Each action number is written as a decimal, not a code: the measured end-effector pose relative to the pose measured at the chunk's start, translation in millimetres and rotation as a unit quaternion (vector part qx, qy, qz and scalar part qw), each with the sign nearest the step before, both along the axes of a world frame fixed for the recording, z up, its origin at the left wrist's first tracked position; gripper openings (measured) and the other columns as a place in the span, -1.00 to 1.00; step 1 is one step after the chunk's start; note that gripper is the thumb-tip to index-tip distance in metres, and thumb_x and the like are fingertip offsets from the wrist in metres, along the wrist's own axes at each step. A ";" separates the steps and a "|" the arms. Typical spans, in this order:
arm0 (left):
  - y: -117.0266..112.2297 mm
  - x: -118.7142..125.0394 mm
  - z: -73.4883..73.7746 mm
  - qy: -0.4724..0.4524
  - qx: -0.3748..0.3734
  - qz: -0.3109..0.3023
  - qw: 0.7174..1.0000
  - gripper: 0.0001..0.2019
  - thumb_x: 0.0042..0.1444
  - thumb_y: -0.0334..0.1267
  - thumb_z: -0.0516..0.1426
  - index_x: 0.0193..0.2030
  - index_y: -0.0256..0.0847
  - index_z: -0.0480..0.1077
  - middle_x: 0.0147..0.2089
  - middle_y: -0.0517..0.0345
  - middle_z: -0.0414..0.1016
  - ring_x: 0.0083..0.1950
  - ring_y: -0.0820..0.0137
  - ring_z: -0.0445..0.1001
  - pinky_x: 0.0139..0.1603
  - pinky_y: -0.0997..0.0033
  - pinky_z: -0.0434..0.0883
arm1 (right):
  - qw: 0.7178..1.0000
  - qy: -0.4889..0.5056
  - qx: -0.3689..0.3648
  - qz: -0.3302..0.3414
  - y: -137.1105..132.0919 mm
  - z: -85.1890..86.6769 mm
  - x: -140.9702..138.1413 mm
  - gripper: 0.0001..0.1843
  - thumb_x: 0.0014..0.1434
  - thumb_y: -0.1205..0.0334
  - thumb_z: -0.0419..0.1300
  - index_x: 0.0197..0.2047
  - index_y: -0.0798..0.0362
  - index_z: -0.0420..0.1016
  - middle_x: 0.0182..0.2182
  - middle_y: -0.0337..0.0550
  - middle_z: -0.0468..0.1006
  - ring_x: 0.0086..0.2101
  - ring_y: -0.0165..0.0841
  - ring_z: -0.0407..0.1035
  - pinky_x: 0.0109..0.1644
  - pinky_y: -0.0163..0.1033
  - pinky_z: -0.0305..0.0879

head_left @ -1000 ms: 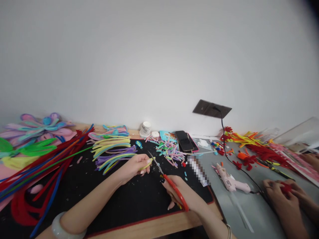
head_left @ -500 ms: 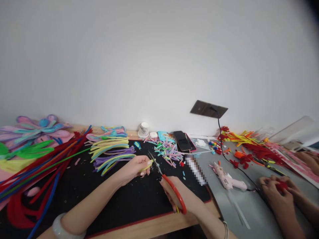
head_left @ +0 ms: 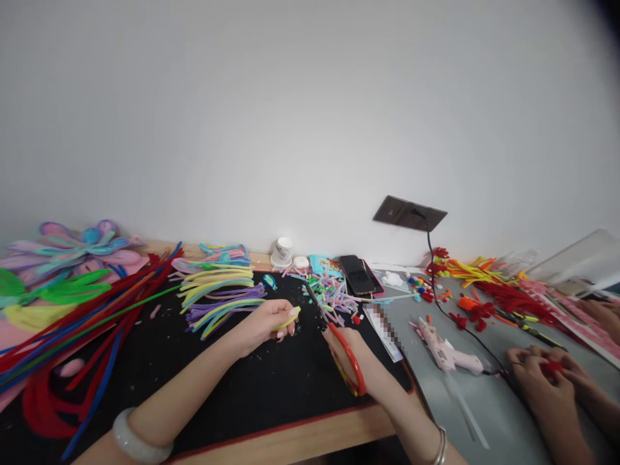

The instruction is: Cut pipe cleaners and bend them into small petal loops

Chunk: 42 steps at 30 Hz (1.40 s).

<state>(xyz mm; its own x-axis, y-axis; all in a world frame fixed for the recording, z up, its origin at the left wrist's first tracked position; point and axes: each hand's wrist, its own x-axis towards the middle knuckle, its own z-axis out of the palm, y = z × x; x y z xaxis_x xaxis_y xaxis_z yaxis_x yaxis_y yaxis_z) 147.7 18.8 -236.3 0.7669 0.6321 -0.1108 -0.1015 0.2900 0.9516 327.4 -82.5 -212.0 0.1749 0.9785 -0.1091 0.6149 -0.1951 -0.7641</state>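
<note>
Between the thumb and fingers of my left hand (head_left: 271,321) is a short yellow pipe cleaner (head_left: 289,318), its tip poking out to the right. My right hand (head_left: 351,355) grips red-handled scissors (head_left: 352,359), blades pointing away and up to the left, apart from the yellow piece. Just beyond the blades lies a heap of small pastel pipe cleaner offcuts (head_left: 334,290). Left of my left hand, yellow, purple and blue pipe cleaners (head_left: 217,294) rest in bundles on the black mat (head_left: 271,394).
Long red, blue and green pipe cleaners (head_left: 106,316) and fuzzy flowers (head_left: 72,248) fill the left. A cup (head_left: 283,249) and phone (head_left: 357,276) stand near the wall. At right are a pink glue gun (head_left: 445,349), its cord (head_left: 455,316) and another person's hands (head_left: 542,374).
The scissors in my right hand have moved right, away from the yellow pipe cleaner. My left hand keeps its pinch, nearly in place. The view has shifted slightly.
</note>
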 end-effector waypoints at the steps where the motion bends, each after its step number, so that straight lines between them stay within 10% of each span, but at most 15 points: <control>1: 0.1 0.0 0.8 0.003 0.004 0.009 1.000 -0.70 0.05 -0.05 0.13 -0.43 -0.28 0.26 -0.49 0.21 0.39 -0.60 0.63 0.12 -0.55 0.60 0.12 | 0.998 -0.064 -0.027 -0.003 4.1 -1.6 4.3 -0.53 0.09 -0.07 0.02 -0.69 0.04 0.11 -0.72 -0.29 0.09 -0.66 -0.48 -0.03 -0.59 -0.31 -0.14; 6: 3.1 -1.1 -0.9 0.013 0.011 0.047 0.999 -0.72 0.04 -0.08 0.14 -0.26 -0.29 0.39 -0.34 0.16 0.40 -0.50 0.61 0.21 -0.48 0.59 0.18 | 0.947 -0.319 0.002 -0.033 20.5 -5.9 12.7 -0.67 0.04 0.02 0.11 -0.59 0.06 0.25 -0.63 -0.16 0.33 -0.58 -0.38 0.20 -0.52 -0.29 -0.07; 11: 6.9 -4.2 -8.7 0.007 0.032 0.070 0.997 -0.67 0.03 -0.15 0.15 -0.08 -0.25 0.40 -0.29 0.16 0.40 -0.33 0.50 0.33 -0.26 0.49 0.32 | 0.937 -0.346 0.038 -0.009 29.5 -3.4 8.3 -0.83 0.02 0.18 0.18 -0.39 0.11 0.36 -0.42 0.01 0.47 -0.38 -0.22 0.36 -0.38 -0.25 0.11; 19: 3.7 -4.7 -4.1 0.011 0.059 0.052 0.997 -0.72 -0.03 -0.18 0.21 -0.20 -0.27 0.35 -0.40 0.20 0.45 -0.39 0.48 0.44 -0.32 0.48 0.38 | 0.982 -0.060 0.092 0.157 46.3 4.4 -11.1 -0.73 0.22 0.18 -0.05 -0.48 0.07 0.23 -0.61 -0.33 0.25 -0.56 -0.47 0.14 -0.46 -0.35 0.03; 29: 11.0 -7.3 -1.6 0.052 0.043 0.174 0.982 -0.70 -0.01 -0.05 0.17 -0.37 -0.29 0.33 -0.43 0.11 0.51 -0.48 0.45 0.49 -0.38 0.44 0.43 | 0.962 0.247 0.031 0.108 70.0 -7.6 -27.9 -0.74 0.16 0.18 -0.05 -0.55 0.03 0.08 -0.63 -0.38 0.07 -0.65 -0.53 -0.09 -0.59 -0.38 -0.13; 42: 15.7 -9.0 -3.0 0.054 0.052 0.217 0.973 -0.69 0.04 -0.01 0.10 -0.30 -0.26 0.30 -0.38 0.12 0.53 -0.46 0.43 0.51 -0.38 0.42 0.45 | 0.964 -0.051 0.248 0.076 71.2 -13.6 -42.8 -0.76 0.21 0.31 -0.09 -0.49 0.07 0.21 -0.57 -0.29 0.22 -0.51 -0.44 0.14 -0.42 -0.34 0.00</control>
